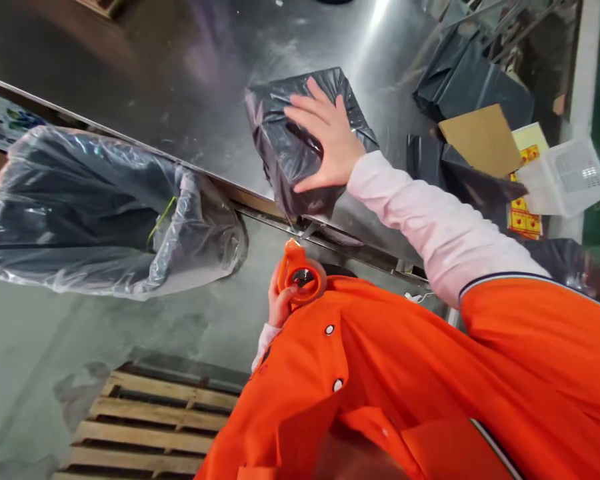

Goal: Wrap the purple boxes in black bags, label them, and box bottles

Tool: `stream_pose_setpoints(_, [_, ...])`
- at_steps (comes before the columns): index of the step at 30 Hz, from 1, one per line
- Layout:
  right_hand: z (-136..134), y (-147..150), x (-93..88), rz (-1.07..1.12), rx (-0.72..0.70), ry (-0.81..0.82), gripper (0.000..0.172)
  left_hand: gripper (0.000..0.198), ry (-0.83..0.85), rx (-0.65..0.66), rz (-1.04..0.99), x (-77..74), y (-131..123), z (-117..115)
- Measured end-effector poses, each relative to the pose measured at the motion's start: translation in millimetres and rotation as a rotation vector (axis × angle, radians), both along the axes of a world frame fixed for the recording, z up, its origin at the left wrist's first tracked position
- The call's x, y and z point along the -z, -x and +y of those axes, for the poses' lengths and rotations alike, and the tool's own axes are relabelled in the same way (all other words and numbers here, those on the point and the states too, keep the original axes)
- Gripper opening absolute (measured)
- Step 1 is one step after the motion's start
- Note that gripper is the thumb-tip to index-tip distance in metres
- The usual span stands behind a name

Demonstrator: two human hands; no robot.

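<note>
A parcel wrapped in black plastic [285, 143] lies near the edge of a metal table. My right hand [327, 137] rests on top of it, fingers spread and thumb apart, pressing flat rather than gripping. Close against my orange garment, below the table edge, my left hand [280, 300] is wrapped round an orange tape dispenser [293, 257]. A roll of tape sits on the dispenser, and part of my left hand is hidden behind it.
A large bin lined with clear plastic [200, 247] stands left of the parcel. The metal table [190, 100] spans the top. Right of it are black plastic bags [475, 87], a piece of cardboard [483, 140] and a white plastic basket [567, 173]. A wooden pallet [150, 427] lies on the floor.
</note>
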State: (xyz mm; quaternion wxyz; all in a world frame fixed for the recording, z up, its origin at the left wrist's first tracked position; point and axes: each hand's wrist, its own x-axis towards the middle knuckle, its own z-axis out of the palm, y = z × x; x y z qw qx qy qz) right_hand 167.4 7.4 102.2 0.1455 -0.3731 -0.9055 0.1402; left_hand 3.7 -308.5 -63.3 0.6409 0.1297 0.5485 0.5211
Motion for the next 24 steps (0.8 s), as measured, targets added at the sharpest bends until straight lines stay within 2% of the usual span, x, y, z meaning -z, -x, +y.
stream_pose_setpoints(4, [-22,67,-20.0,-0.056,0.314,0.045,0.130,0.093,-0.070,-0.023,-0.078,-0.1,-24,8])
stream_pose_setpoints(7, [-29,104,-28.3,-0.154,0.468,0.087,0.127,0.099,-0.168,0.006,-0.080,0.6,-43,18])
stream_pose_setpoints(10, [-29,117,-28.0,-0.211,0.506,0.093,0.123,0.105,-0.229,-0.003,-0.057,2.3,-64,29])
stream_pose_setpoints(14, [-26,110,-24.4,-0.207,0.478,0.060,0.110,0.107,-0.213,0.035,-0.028,4.2,-79,55])
stream_pose_setpoints(17, [-26,105,-24.1,-0.215,0.464,0.049,0.107,0.100,-0.189,0.139,-0.109,4.7,-62,82])
stream_pose_setpoints(24, [-29,112,-29.6,-0.281,0.433,0.042,0.108,0.078,-0.210,0.409,-0.170,3.1,12,139])
